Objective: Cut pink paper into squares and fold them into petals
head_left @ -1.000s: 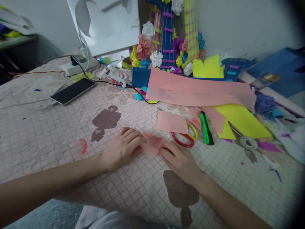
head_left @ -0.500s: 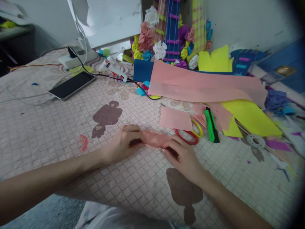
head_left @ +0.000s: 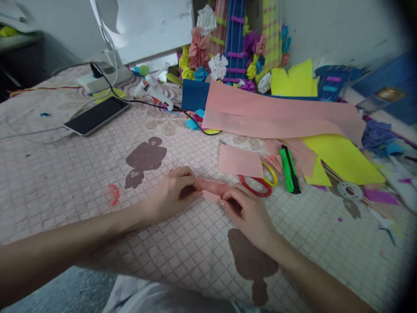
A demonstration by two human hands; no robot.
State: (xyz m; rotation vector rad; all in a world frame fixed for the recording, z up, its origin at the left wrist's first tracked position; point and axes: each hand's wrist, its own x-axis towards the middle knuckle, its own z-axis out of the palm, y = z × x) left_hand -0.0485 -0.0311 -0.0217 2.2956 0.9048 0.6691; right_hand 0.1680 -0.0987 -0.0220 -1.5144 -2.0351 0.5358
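Note:
A small strip of pink paper (head_left: 212, 188) stretches between my two hands just over the tablecloth, its long edge folded over. My left hand (head_left: 177, 189) pinches its left end, thumb below and fingers above. At the right end, my right hand (head_left: 244, 206) grips it in the same way. Just beyond my right hand lies a flat pink paper rectangle (head_left: 240, 161), partly covering scissors with a red and yellow handle (head_left: 257, 186). A green cutter knife (head_left: 289, 169) rests to their right.
A phone (head_left: 97, 116) and a white power strip (head_left: 104, 80) with cables lie at the left. Behind are a glue gun (head_left: 156, 92), a long pink sheet (head_left: 280, 115) and yellow sheets (head_left: 345, 158). Decorated paper guitars (head_left: 236, 43) with paper flowers stand against the wall.
The pink paper strip, flatter and wider before, is now folded along its length into a narrower band. Both hands stay in nearly the same place.

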